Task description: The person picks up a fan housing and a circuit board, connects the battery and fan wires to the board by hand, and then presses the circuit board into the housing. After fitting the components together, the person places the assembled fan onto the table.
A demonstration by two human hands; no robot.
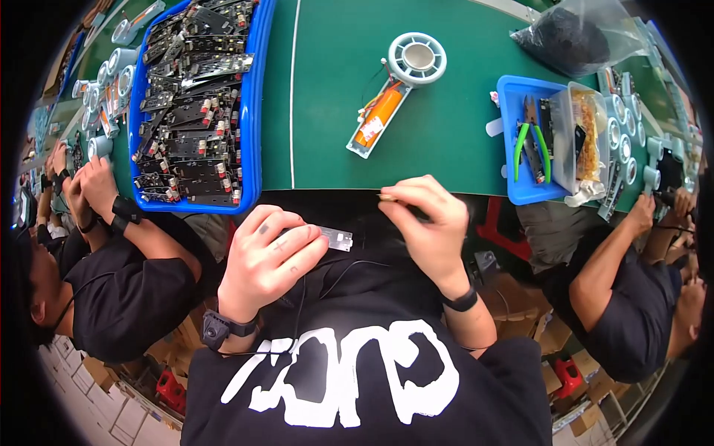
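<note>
Above my lap, just off the table's near edge, my left hand (271, 253) is closed on a narrow grey circuit board (336, 238), whose far end sticks out past the fingers. My right hand (430, 212) pinches a tiny yellowish piece (387, 197), too small to name, well apart from the board. Beyond both hands on the table lies a light-blue fan housing (390, 93), with a round vented ring at its top. Its open handle holds an orange battery cell (379, 117) and thin loose wires.
On the left, a blue tray (256, 111) is heaped with black circuit boards. A blue bin (513, 195) at right holds green-handled pliers (522, 152) and a clear box (571, 160) of small parts. Behind it sits a plastic bag (576, 41). Co-workers sit close on both sides.
</note>
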